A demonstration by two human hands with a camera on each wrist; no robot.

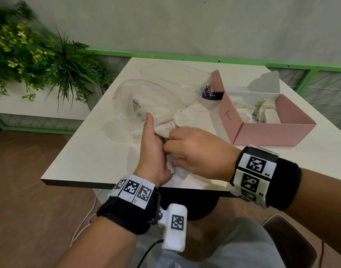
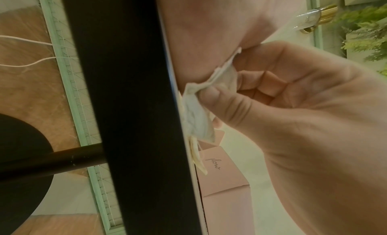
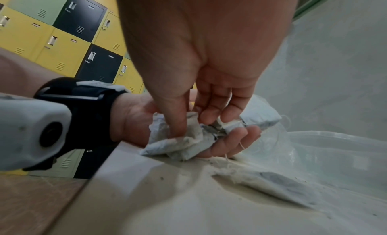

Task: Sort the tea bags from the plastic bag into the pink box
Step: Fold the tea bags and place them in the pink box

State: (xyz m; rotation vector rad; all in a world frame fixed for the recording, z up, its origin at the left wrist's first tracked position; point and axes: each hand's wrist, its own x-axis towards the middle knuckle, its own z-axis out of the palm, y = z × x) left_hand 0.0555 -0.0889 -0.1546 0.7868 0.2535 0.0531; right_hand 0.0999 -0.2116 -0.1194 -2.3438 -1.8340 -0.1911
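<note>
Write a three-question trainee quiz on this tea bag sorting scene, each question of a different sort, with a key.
1. True or false: the pink box already holds some tea bags.
2. Multiple choice: where is the clump of tea bags being worked on? A) inside the plastic bag B) between both hands near the table's front edge C) in the pink box
3. Fill in: the left hand cradles the clump from below while the right hand ______ it from above.

Key: 1 true; 2 B; 3 pinches
</note>
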